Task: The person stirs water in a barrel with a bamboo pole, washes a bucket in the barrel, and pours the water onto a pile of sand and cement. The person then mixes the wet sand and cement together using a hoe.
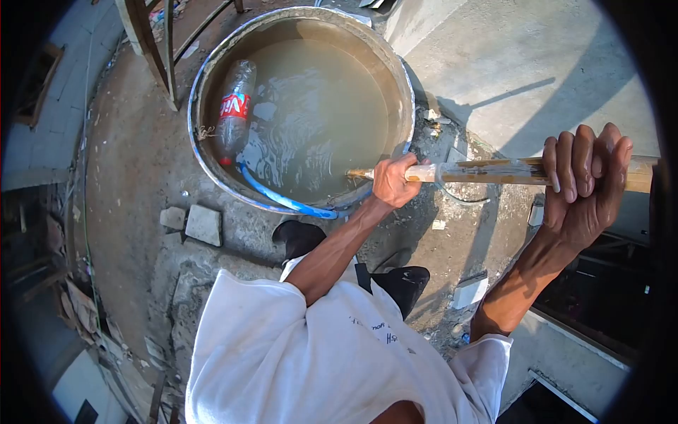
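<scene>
Both my hands grip a long wooden pole [494, 171] stained with cement. My left hand [393, 181] is closed round it close to its lower end. That end dips into the muddy water just inside the rim of a large round tub [405, 85]. Farther up the pole, at the right, my right hand [586, 185] is wrapped round it with the fingers curled over the top. A plastic bottle [233, 109] with a red label floats at the tub's left side. A blue hose [282, 200] curves over the tub's near rim.
The tub stands on rough, dirty concrete with broken tile pieces [203, 225] to its left. A metal frame [159, 49] leans at the tub's far left. My black shoes [300, 237] stand just before the tub. A raised concrete slab [522, 63] lies at the right.
</scene>
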Tool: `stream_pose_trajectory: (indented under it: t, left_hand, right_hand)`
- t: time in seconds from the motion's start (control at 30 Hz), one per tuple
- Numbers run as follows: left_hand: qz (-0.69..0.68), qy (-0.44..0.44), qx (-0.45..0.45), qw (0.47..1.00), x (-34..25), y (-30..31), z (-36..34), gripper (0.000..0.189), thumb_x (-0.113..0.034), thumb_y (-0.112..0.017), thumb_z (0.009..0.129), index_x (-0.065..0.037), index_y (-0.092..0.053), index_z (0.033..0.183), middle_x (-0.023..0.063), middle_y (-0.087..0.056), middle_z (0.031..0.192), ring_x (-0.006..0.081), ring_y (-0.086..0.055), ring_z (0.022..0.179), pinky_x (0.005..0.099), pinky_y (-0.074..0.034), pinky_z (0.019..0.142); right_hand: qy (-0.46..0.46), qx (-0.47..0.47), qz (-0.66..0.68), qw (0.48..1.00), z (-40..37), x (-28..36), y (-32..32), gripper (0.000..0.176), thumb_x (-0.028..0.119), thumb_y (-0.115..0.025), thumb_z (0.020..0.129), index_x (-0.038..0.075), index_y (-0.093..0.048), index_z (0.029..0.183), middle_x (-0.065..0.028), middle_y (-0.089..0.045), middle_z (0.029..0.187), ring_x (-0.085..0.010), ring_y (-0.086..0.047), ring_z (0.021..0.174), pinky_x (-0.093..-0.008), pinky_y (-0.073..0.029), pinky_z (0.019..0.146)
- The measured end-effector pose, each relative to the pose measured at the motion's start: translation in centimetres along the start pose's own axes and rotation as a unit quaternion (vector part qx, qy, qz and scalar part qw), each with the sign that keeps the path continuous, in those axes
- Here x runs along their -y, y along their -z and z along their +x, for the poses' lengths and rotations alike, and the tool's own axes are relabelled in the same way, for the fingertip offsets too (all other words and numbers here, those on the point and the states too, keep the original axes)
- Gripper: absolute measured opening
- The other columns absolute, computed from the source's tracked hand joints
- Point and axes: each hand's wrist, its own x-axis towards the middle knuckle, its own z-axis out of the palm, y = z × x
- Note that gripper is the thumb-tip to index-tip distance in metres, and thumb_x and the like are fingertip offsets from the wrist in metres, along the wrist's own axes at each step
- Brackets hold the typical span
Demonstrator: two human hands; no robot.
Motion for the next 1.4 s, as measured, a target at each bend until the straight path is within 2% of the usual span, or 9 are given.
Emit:
stream_pose_trajectory:
  t: [0.3,0.4,0.7,0.83,0.97,1.0,1.03,1.23,1.4]
  left_hand:
    - [0.042,-0.003,-0.079,0.996,0.3,-1.4,-0.4,0.034,-0.021,-0.070,0.083,-0.003,-0.052,0.062,0.0162,-0.053,0.055,0.0369,-0.051,0.048,0.0421,-0.038,0.045]
    - [0.053,-0.030,-0.118,0.991,0.0,-1.6,-0.5,0.039,-0.017,-0.072,0.084,-0.002,-0.049,0.057,0.0138,-0.047,0.050,0.0196,-0.036,0.041,0.0341,-0.032,0.041]
    - [0.047,-0.007,-0.087,0.995,0.3,-1.7,-1.2,0.035,-0.013,-0.074,0.081,-0.001,-0.051,0.057,0.0121,-0.050,0.051,0.0174,-0.043,0.041,0.0345,-0.034,0.042]
    - [0.025,-0.027,-0.088,0.995,-0.3,-1.0,-0.3,0.040,-0.014,-0.073,0.081,-0.004,-0.044,0.056,0.0102,-0.046,0.049,0.0226,-0.042,0.040,0.0361,-0.032,0.041]
    - [0.047,-0.046,-0.090,0.994,0.4,-1.0,0.0,0.040,-0.012,-0.074,0.078,-0.006,-0.042,0.055,0.0083,-0.043,0.048,0.0251,-0.041,0.039,0.0367,-0.032,0.040]
    - [0.043,-0.052,-0.089,0.994,0.1,-0.7,0.3,0.039,-0.011,-0.075,0.076,-0.007,-0.042,0.054,0.0076,-0.043,0.048,0.0238,-0.042,0.039,0.0360,-0.032,0.041]
    - [0.043,-0.046,-0.086,0.994,0.2,-0.6,0.7,0.039,-0.011,-0.075,0.076,-0.007,-0.042,0.054,0.0076,-0.043,0.048,0.0238,-0.042,0.039,0.0360,-0.032,0.041]
    - [0.026,-0.034,-0.061,0.997,0.1,-0.6,0.2,0.040,-0.014,-0.072,0.079,-0.007,-0.042,0.054,0.0084,-0.043,0.048,0.0266,-0.045,0.040,0.0372,-0.036,0.041]
    - [0.026,-0.039,-0.065,0.997,-1.8,-0.7,1.0,0.040,-0.017,-0.074,0.078,-0.006,-0.043,0.055,0.0087,-0.045,0.049,0.0280,-0.046,0.041,0.0381,-0.036,0.042]
  right_hand:
    - [0.017,0.061,0.029,0.998,-0.5,-0.1,1.2,0.033,0.026,-0.039,0.103,0.012,-0.041,0.073,0.0048,-0.033,0.054,-0.0036,-0.029,0.041,-0.0186,-0.030,0.044]
    - [0.010,0.109,0.058,0.992,-0.8,-0.1,2.0,0.032,0.024,-0.042,0.103,0.013,-0.042,0.073,0.0047,-0.035,0.055,-0.0033,-0.030,0.043,-0.0185,-0.031,0.047]
    - [0.038,0.112,0.055,0.992,-1.9,0.0,1.8,0.031,0.031,-0.036,0.104,0.012,-0.042,0.081,0.0031,-0.038,0.059,-0.0048,-0.035,0.044,-0.0181,-0.035,0.047]
    - [0.023,0.083,0.026,0.996,-0.9,-0.2,2.1,0.030,0.036,-0.051,0.098,0.012,-0.042,0.083,0.0014,-0.044,0.060,-0.0071,-0.046,0.046,-0.0189,-0.042,0.046]
    - [-0.013,0.108,-0.010,0.994,0.4,0.3,3.1,0.036,0.029,-0.070,0.087,0.012,-0.041,0.076,-0.0006,-0.053,0.053,-0.0093,-0.056,0.043,-0.0195,-0.049,0.042]
    - [-0.010,0.050,-0.032,0.998,-0.3,0.6,3.1,0.038,0.029,-0.072,0.086,0.012,-0.040,0.073,-0.0002,-0.052,0.051,-0.0090,-0.055,0.040,-0.0189,-0.049,0.041]
    - [0.025,0.052,-0.021,0.998,-0.3,-0.1,2.6,0.034,0.028,-0.064,0.092,0.008,-0.041,0.076,0.0000,-0.048,0.053,-0.0049,-0.051,0.040,-0.0168,-0.047,0.041]
    - [0.011,0.096,0.063,0.993,-2.5,2.6,8.0,0.035,0.001,-0.070,0.079,0.010,-0.039,0.065,-0.0009,-0.050,0.051,-0.0053,-0.051,0.040,-0.0172,-0.047,0.040]
    - [0.036,0.063,0.020,0.997,-1.5,3.4,7.0,0.031,0.002,-0.065,0.082,0.010,-0.039,0.066,-0.0008,-0.048,0.053,-0.0055,-0.047,0.042,-0.0177,-0.044,0.043]
